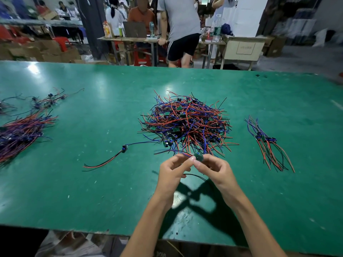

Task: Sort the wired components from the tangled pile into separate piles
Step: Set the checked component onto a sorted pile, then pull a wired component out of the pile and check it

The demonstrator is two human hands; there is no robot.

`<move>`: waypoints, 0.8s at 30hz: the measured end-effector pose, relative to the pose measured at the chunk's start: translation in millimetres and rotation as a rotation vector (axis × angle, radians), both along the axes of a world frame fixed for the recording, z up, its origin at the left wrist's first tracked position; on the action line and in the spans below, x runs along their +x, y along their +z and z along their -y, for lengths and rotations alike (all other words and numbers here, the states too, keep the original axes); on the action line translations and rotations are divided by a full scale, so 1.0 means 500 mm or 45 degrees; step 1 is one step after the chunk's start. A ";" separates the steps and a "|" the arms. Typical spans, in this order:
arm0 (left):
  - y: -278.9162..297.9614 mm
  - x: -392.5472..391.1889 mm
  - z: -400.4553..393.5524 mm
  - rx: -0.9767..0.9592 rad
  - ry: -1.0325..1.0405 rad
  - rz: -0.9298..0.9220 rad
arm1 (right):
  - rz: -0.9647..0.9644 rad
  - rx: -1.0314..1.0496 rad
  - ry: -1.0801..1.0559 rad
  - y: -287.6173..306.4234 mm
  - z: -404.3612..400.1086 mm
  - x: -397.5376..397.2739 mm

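Both hands meet just above the green table (pixel 92 191), near its near edge and just this side of the tangled pile (pixel 185 123). Left hand (pixel 173 170) has its fingers curled, thumb and fingertips pinching a small green circuit board (pixel 198 157), and right hand (pixel 215 168) pinches the same board from the other side. Blue and red leads run from the board back into the near fringe of the pile, and a black wire loops below the hands. Left of the hands lies a single wired component (pixel 124 148), its red and black leads trailing toward the near left. Far left sits a big sorted bundle (pixel 22 130); to the right of the pile, well apart, a smaller sorted bundle (pixel 267 143).
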State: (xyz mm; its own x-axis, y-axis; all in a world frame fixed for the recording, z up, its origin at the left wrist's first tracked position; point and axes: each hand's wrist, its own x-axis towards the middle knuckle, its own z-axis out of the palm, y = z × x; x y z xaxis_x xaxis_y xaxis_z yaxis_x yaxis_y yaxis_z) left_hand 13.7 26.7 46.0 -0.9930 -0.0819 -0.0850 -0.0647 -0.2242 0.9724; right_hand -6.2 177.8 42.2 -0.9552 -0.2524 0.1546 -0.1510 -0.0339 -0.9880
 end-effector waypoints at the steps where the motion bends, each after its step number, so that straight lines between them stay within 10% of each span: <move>1: 0.001 0.002 -0.001 0.031 -0.012 -0.002 | -0.012 -0.012 -0.045 0.001 0.005 0.001; 24: 0.017 -0.004 0.002 0.235 -0.068 0.131 | 0.326 -0.102 0.047 0.039 -0.013 -0.013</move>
State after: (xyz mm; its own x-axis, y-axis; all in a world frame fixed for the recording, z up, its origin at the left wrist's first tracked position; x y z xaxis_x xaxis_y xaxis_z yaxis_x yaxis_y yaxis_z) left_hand 11.6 25.7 54.4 -0.9809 -0.0029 -0.1947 -0.1781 -0.3912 0.9029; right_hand -12.9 184.1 61.8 -0.9561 -0.2847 -0.0696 0.1059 -0.1142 -0.9878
